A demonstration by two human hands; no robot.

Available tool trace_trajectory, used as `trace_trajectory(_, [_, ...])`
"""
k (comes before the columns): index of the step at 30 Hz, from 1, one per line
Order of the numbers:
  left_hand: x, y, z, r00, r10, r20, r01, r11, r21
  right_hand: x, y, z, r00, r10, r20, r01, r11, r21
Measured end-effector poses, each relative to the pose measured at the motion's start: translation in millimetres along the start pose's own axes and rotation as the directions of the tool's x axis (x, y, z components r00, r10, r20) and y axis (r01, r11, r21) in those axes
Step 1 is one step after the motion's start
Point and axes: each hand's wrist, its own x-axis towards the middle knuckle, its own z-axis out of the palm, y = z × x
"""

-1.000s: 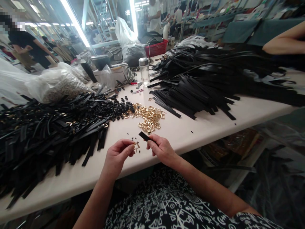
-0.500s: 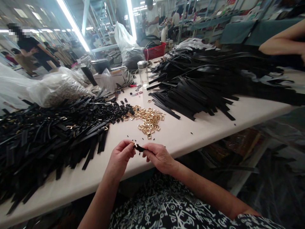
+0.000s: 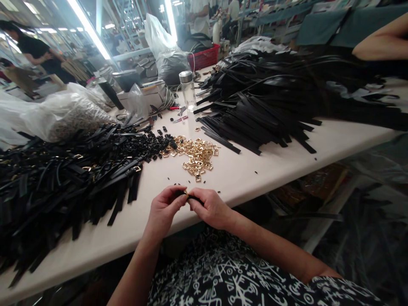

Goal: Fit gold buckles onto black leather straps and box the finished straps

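Close together above the table's front edge, my two hands pinch a black strap (image 3: pixel 195 198) with a gold buckle (image 3: pixel 186 194) on it. My left hand (image 3: pixel 164 208) grips the strap's buckle end between thumb and fingers. My right hand (image 3: pixel 214 209) is closed round the strap just right of the buckle; most of the strap is hidden by the fingers. Beyond my hands lies a heap of gold buckles (image 3: pixel 199 155), with small black loops (image 3: pixel 156 144) touching its left side. A pile of black straps (image 3: pixel 102 178), some with buckles, spreads over the table's left.
Loose black straps (image 3: pixel 261 123) cover the right back of the white table (image 3: pixel 242 182). A glass bottle (image 3: pixel 188 91), small scissors (image 3: pixel 180 119), plastic bags (image 3: pixel 73 112) and a red basket (image 3: pixel 205 57) stand farther back. Another person's arm (image 3: pixel 382 38) rests at the far right.
My hands have drawn together around the buckle, which is now more covered by the fingertips. The view has shifted slightly, tilting lower.
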Motion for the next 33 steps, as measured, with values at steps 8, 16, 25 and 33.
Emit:
trace_trajectory(8, [1, -8, 10.6, 0.981, -0.193, 0.018, 0.188, 0.926, -0.326, -2, 2, -2, 0.997, -0.051, 0.059, 0.064, 0.967, -0.248])
trace_trajectory(16, [-5, -19, 9.9, 0.985, -0.17, 0.043, 0.175, 0.933, -0.314, -3, 5, -3, 0.997, -0.003, 0.079, 0.017, 0.983, -0.182])
trace_trajectory(25, [-4, -22, 3.0, 0.997, -0.075, 0.014, 0.076, 0.977, -0.199, 1, -3, -6, 0.997, 0.04, 0.06, -0.026, 0.973, -0.228])
trace_trajectory(33, [4, -23, 2.9, 0.968, -0.196, -0.157, 0.092, 0.858, -0.505, -3, 4, -5, 0.998, 0.04, -0.054, -0.049, 0.982, -0.184])
